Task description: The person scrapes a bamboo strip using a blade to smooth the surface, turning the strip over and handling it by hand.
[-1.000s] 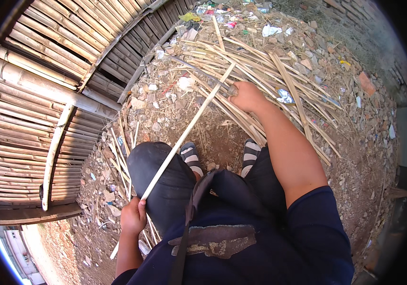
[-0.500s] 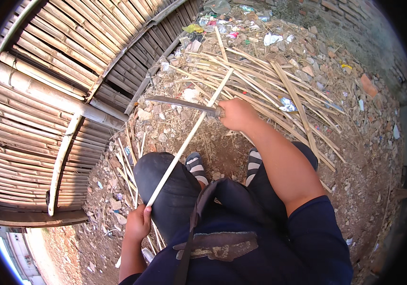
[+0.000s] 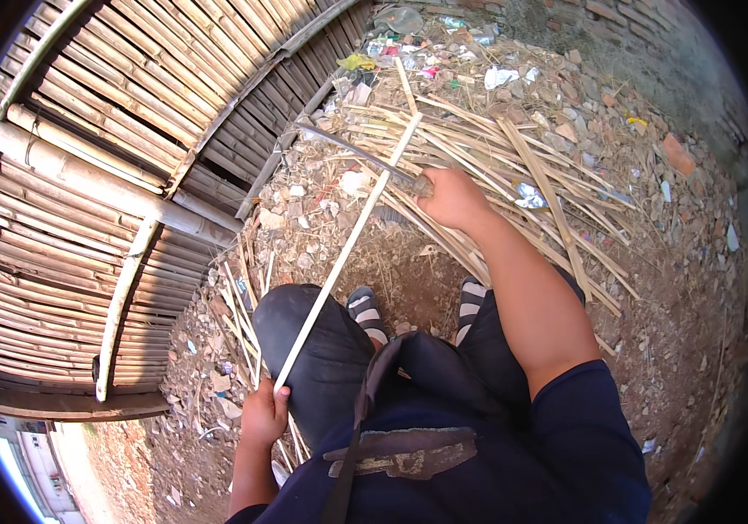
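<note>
- While we crouch over the ground, our left hand (image 3: 265,417) is closed around the near end of a pale bamboo strip (image 3: 348,249), bracing it across our knee.
- Our right hand (image 3: 454,197) is wrapped tight on a long knife (image 3: 356,157), its blade lying across the strip's far end above the bamboo pile (image 3: 513,175).

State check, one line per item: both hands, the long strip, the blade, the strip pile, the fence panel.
left hand: closed on strip's near end
right hand: closed on blade handle
bamboo strip: held slanted, crossing the knee
blade: raised, lying across the strip
pile of strips: loose on the ground
bamboo fence panel: assembled, slats intact
</note>
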